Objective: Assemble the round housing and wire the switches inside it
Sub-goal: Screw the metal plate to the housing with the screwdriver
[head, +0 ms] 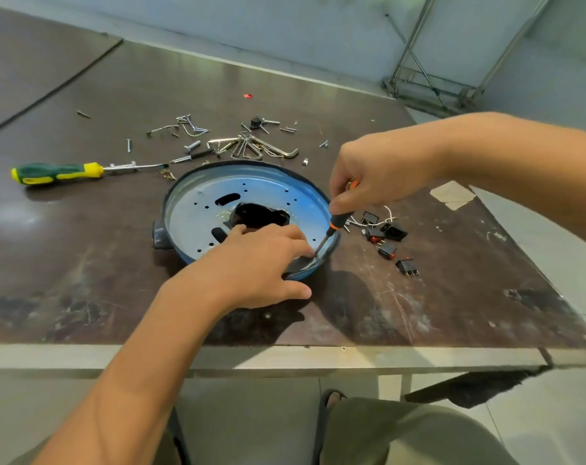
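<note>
Our right grip (382, 172) is clenched round the small screwdriver (336, 223), grasping its orange-and-black handle from above. The tool's long axis slants down and leftward from that grip, and its tip lands just inside the near right rim of the round housing (191, 216). Our left grip (261, 263) is released, its fingers lying flat across the housing's near edge and one fingertip touching the spot where the tip meets metal. Whether a screw sits under the tip we cannot tell.

The housing lies flat on the bench (83, 263), between our two arms. It is a shallow pan of thin blue-tinted sheet metal, smooth and glossy, with punched holes, two dark slots and a ragged black opening in the middle; a dark plastic lug sticks out at its left side.

The switches (385, 234), small black blocks with red marks and metal tabs, lie loose on the bench just right of the housing, nearer the right grip, with thin white wire among them. We judge driving needs the shaft held steady along its slant; the slick metal could let the tip skate.

Beyond the housing lie a green-and-yellow screwdriver (56, 171), bent hex keys (251, 147) and scattered screws.
</note>
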Demonstrator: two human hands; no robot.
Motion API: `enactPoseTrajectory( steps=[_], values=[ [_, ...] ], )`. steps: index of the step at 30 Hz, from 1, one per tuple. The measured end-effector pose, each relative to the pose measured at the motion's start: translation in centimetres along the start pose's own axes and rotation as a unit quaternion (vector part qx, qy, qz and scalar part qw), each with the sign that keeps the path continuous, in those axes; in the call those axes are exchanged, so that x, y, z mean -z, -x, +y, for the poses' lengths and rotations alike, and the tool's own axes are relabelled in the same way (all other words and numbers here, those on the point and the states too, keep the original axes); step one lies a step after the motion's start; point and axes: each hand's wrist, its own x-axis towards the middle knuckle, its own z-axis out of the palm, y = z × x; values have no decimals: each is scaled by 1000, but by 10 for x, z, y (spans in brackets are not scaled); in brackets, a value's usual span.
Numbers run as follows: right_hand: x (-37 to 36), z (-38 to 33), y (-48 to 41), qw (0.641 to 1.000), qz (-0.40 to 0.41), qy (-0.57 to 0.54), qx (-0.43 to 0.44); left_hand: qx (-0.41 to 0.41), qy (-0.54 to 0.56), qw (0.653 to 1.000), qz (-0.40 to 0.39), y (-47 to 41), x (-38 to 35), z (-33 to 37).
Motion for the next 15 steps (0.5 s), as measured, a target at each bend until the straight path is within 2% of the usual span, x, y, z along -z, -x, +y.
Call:
enactPoseTrajectory(
  steps=[3,5,9,10,12,14,15],
  values=[
    [3,-9,1,992,10,83,96,-3,-6,1000,13,-2,-2,-1],
    [4,-14,1,974,9,167,155,-1,-6,1000,21,-2,-2,-1],
    [7,-20,-4,937,53,275,210,4,-17,999,27,-4,0,0],
    [7,-20,-7,937,60,276,205,5,-20,999,27,-5,0,0],
    [4,-22,-13,960,42,230,153,4,-24,999,31,-6,-2,-1],
    [3,-21,-20,993,5,113,37,1,-24,999,37,-6,-2,-1],
    [2,-19,-24,998,-10,43,-35,-1,-24,999,39,-7,-2,-1]
  ],
)
